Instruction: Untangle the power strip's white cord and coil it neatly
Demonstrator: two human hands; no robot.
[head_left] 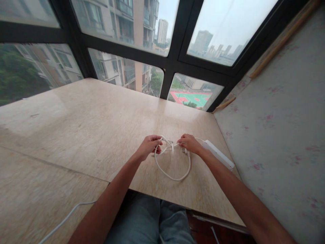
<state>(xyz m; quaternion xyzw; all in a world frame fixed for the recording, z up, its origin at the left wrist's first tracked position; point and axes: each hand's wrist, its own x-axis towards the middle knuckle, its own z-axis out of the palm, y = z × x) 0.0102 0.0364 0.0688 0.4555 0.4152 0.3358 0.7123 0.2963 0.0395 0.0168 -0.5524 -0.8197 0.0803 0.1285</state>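
Observation:
A white power cord (175, 179) lies in a loose loop on the stone-patterned sill, with a knot-like tangle between my two hands. My left hand (150, 146) pinches the cord at the left side of the tangle. On the other side, my right hand (189, 142) has its fingers closed on the cord. Just under the right hand hangs a plug (185, 150) with metal prongs, partly covered by the fingers. Past my right wrist lies a white power strip (219, 155), partly hidden by the forearm; a thin stretch of cord runs to it.
The broad sill (101, 128) reaches to dark-framed windows (172, 67). A flowered wall (274, 135) bounds the right side. Another white cable (68, 215) crosses the lower left. My legs (152, 217) are below the front edge.

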